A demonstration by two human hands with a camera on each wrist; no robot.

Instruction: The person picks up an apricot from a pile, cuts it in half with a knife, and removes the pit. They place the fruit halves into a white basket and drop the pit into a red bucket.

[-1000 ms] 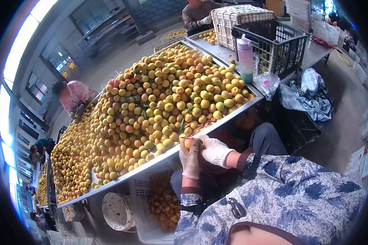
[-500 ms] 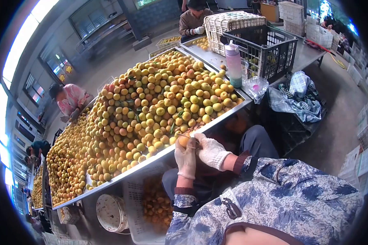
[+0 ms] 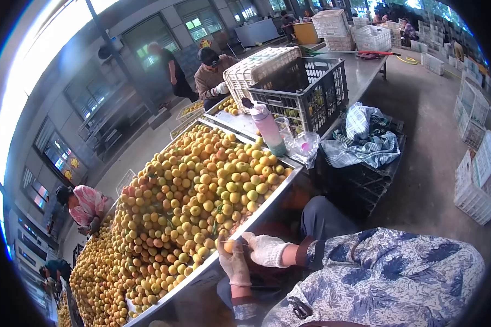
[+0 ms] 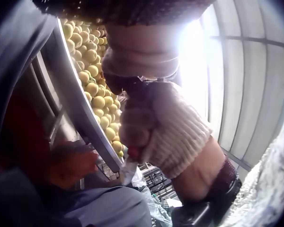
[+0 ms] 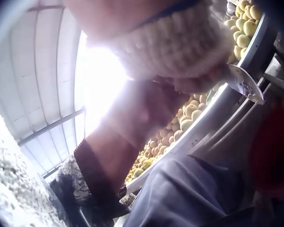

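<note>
In the head view my gloved left hand [image 3: 234, 266] holds an orange-yellow apricot [image 3: 229, 247] in its fingertips, just off the table's front edge. My right hand [image 3: 268, 250], in a white knitted glove, is close beside it, its fingers near the fruit. From that hand a short knife blade [image 5: 246, 85] sticks out in the right wrist view, and its red handle end [image 4: 134, 152] shows in the left wrist view. Gloves hide most of the handle and fruit. A big heap of apricots [image 3: 185, 201] covers the metal-edged table in front of my hands.
A pink bottle [image 3: 267, 126] and a clear plastic bag [image 3: 304, 148] stand at the table's right corner. Behind them are a black crate [image 3: 327, 92] and a white crate [image 3: 262, 65]. Plaid cloth [image 3: 363, 141] lies to the right. Other people work across the table.
The head view has swung to the right, so table and crates sit further left and the bucket and basket below are lost from view. The hands stay together at the apricot.
</note>
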